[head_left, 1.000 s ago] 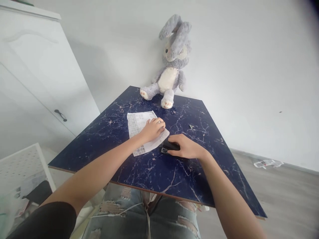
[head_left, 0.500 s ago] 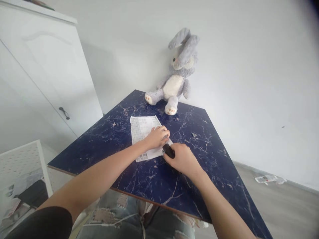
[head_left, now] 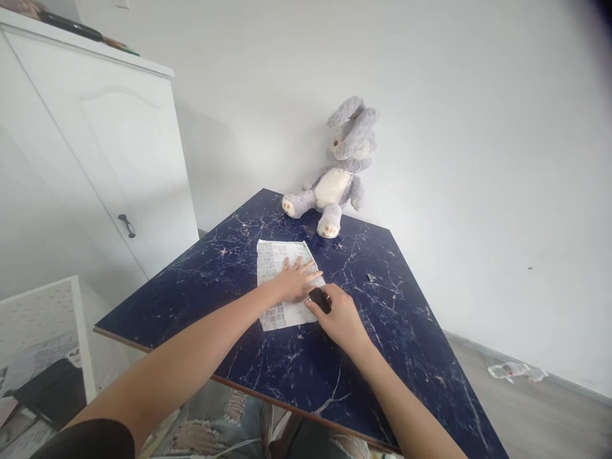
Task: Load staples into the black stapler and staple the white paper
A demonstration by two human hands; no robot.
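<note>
A sheet of printed paper (head_left: 272, 271) lies on the dark blue marbled table (head_left: 191, 274). My left hand (head_left: 296, 284) rests flat on it, palm down with fingers spread. My right hand (head_left: 340, 312) grips what looks like a small black stapler (head_left: 319, 299) at the sheet's right edge, close to my left fingertips. My fingers cover part of the stapler, so I cannot tell whether its jaw is around the paper.
A grey plush rabbit (head_left: 335, 185) sits at the table's back edge against the wall. Right of the paper lies a small dark scrap (head_left: 371, 278). A white cabinet (head_left: 134, 153) stands at the left, and crumpled plastic (head_left: 516, 371) is on the floor at right.
My left hand has gone from curled fingers at the paper's right edge to lying flat and spread on it. The stapler stays in my right hand. The view has tilted up slightly.
</note>
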